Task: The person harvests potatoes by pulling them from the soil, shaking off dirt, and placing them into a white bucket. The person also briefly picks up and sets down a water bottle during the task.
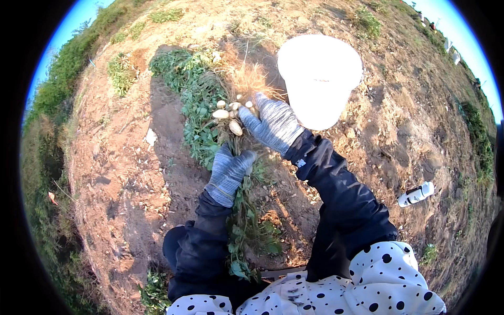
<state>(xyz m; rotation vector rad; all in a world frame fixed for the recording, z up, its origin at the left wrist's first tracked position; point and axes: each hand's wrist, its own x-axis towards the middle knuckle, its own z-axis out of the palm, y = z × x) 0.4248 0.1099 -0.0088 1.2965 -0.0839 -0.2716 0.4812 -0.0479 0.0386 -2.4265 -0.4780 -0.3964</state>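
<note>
My left hand (230, 173), in a grey knitted glove, grips the stems of an uprooted peanut plant (245, 220). The plant's leafy end hangs down towards my lap. Above that fist, pale peanut pods (235, 127) stick out among the roots. My right hand (273, 122), gloved the same way, has its thumb and fingers closed around pods at the root end; exactly which ones is hidden. Just right of it stands a white bucket (321, 86), so overexposed that its inside cannot be made out.
Beyond my hands, a heap of pulled peanut plants (197, 90) with dry roots (248, 78) lies on the soil. A white bottle (416, 194) rests on the ground at right. Green bushes (59, 82) border the field at left. Small, unclear figures show far off at upper right.
</note>
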